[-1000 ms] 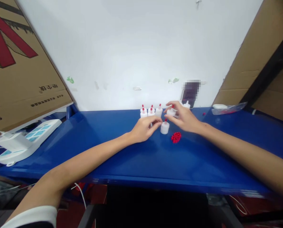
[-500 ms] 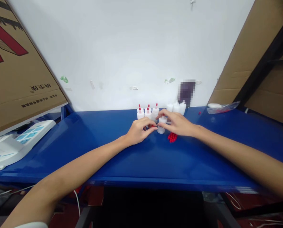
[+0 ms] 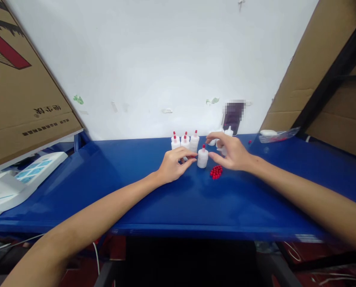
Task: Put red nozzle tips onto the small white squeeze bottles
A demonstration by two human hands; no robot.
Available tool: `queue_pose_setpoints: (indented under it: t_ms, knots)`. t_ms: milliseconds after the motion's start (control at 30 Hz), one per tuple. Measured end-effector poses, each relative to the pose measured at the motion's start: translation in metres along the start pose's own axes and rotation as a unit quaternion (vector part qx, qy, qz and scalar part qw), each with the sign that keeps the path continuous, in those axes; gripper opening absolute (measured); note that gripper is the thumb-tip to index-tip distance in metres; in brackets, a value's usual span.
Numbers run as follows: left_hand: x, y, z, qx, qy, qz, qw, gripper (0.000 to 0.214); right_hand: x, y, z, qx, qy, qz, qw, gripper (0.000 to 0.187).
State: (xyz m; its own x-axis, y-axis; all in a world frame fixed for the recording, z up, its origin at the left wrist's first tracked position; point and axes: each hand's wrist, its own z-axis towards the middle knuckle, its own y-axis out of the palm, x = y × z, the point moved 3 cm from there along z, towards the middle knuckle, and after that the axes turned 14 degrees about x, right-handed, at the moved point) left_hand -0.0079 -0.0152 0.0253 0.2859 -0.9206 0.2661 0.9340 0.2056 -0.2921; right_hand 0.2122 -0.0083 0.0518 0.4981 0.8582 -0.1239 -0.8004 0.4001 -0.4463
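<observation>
Our left fingers [image 3: 191,160] lie loosely curled at 9 o'clock of the small white bottle [image 3: 202,158]. Their tips are just beside its base and grasp nothing; we cannot tell whether they touch it. Our right fingers [image 3: 222,158] are spread and released at its 3 o'clock. The bottle stands upright and red-capped on the blue tabletop [image 3: 136,179], with the heap of red caps [image 3: 216,172] at 5 o'clock and the capped bottles [image 3: 184,140] at 11. We judge it best to steady the base low, so a light bottle does not tip.

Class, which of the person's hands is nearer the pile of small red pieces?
Right. The right hand is just behind the red pile; the left hand lies farther left, past the bottle.
</observation>
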Motion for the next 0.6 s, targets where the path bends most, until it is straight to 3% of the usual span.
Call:
queue_pose_setpoints:
  t_ms: [67, 200, 400, 600]
  knots:
    - [0.002, 0.0, 0.0, 0.008, -0.017, -0.002, 1.0, 0.013, -0.006, -0.004, 0.0, 0.029, -0.059, -0.003, 0.998, 0.039]
    - [0.011, 0.001, 0.002, 0.023, -0.032, -0.009, 0.999, 0.011, -0.025, 0.004, -0.001, 0.008, -0.131, 0.015, 0.991, 0.042]
    - [0.034, 0.003, 0.004, 0.016, 0.047, -0.021, 0.999, 0.009, -0.043, 0.015, -0.003, 0.006, -0.111, 0.052, 0.992, 0.047]
    - [0.04, 0.005, 0.001, -0.001, 0.118, -0.022, 0.993, 0.011, -0.052, 0.018, -0.004, 0.012, -0.094, 0.074, 0.993, 0.046]
